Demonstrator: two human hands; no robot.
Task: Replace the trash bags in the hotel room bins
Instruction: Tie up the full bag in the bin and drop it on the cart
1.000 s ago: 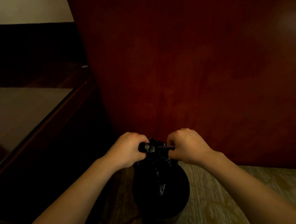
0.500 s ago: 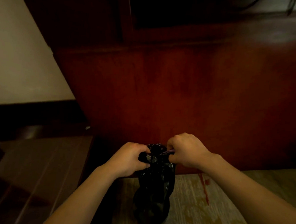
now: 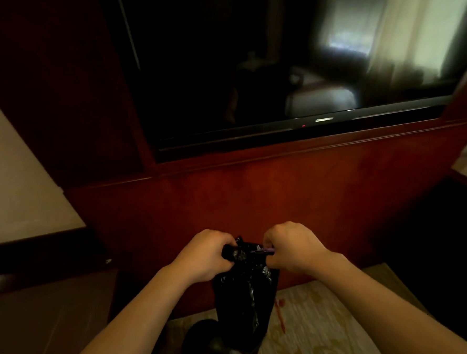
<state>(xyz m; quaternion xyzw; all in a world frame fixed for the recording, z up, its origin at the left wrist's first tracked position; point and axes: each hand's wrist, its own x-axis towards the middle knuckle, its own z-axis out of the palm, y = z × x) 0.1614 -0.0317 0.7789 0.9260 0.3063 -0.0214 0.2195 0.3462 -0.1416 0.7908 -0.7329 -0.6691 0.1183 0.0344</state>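
Observation:
A black trash bag point(image 3: 245, 299) hangs in the air between my hands, bunched at its top. My left hand point(image 3: 205, 256) grips the left side of the bag's gathered neck. My right hand point(image 3: 292, 248) grips the right side, with a thin purple drawstring showing at its fingers. Below the bag, a dark round bin point(image 3: 203, 343) stands on the patterned carpet point(image 3: 317, 322), and the bag's bottom hangs clear of its rim.
A dark red wooden cabinet point(image 3: 282, 195) rises right behind the bag, with a black television point(image 3: 247, 66) set into it. A dark low surface point(image 3: 43, 311) lies at the left. More dark furniture point(image 3: 450, 245) stands at the right.
Both hands have lifted the bag up and out of the bin. My view has tilted upward, bringing the television into sight.

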